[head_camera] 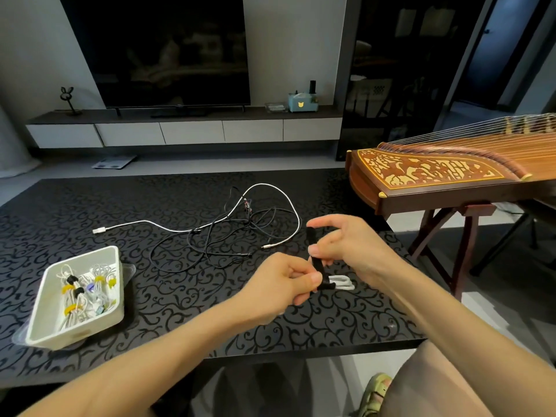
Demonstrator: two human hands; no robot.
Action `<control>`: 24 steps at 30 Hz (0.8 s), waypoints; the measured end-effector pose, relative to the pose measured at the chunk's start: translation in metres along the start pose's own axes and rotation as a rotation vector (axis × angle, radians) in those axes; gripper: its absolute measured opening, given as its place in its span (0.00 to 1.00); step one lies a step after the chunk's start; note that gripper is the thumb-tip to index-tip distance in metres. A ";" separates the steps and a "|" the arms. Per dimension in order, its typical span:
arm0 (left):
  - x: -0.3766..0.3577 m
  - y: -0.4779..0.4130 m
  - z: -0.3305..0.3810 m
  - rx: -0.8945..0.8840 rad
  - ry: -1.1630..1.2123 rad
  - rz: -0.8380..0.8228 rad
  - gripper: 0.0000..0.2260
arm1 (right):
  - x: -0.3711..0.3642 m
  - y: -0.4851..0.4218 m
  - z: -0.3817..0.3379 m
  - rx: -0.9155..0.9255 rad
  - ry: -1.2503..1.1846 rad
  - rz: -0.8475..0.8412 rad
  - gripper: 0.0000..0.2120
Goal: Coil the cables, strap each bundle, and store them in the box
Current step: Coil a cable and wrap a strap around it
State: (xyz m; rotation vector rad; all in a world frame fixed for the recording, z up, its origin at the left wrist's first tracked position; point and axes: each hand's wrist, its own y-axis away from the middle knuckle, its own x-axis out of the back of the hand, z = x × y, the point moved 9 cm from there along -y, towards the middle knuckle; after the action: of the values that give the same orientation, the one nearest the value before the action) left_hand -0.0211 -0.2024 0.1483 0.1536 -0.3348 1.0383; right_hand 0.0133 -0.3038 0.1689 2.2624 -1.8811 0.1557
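Cables [247,206] not yet coiled lie in 1 loose tangle of black and white leads on the bench [180,311], beyond the fingers and a little to their left, within reach for the next turn. The white box [78,331] stands well to the left of the fingers at the near edge. It holds several strapped bundles, which suggests the task is well along.

The left hand [279,284] is curled tight, its fingers [313,278] and thumb gripping 1 white coil [341,282]. Only the coil's looped end shows, just to the right of them. That firm hold likely keeps the loops from springing apart.

The right hand [352,245] pinches the black strap [316,260] between thumb and forefinger, its other fingers partly curled. The strap runs up from the coil at the left fingers to the right fingertips. It looks taut, probably so it cinches snugly before fastening. Whether it is yet closed around the coil cannot be told.

The step in hand seems to be strapping this bundle.
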 end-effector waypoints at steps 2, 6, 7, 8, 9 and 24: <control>0.003 -0.001 -0.006 0.048 0.044 0.091 0.14 | 0.002 0.004 -0.017 0.119 0.114 0.079 0.13; 0.002 -0.007 -0.028 0.233 0.153 0.123 0.15 | 0.001 0.021 -0.035 0.384 0.397 0.198 0.04; -0.002 -0.008 -0.033 0.275 0.213 0.097 0.15 | 0.000 0.027 -0.035 0.431 0.435 0.209 0.05; -0.005 -0.009 -0.037 0.306 0.270 0.071 0.14 | -0.001 0.032 -0.034 0.486 0.472 0.220 0.05; -0.007 -0.011 -0.040 0.332 0.322 0.053 0.13 | -0.001 0.038 -0.034 0.566 0.536 0.239 0.06; -0.014 -0.023 -0.041 0.242 0.463 -0.001 0.15 | -0.022 0.088 0.017 1.314 1.100 0.291 0.05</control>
State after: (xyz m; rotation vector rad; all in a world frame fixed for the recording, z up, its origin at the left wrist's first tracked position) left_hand 0.0006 -0.2135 0.1054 0.1252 0.2109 1.0779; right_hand -0.0775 -0.3014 0.1550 1.4649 -1.4236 2.5887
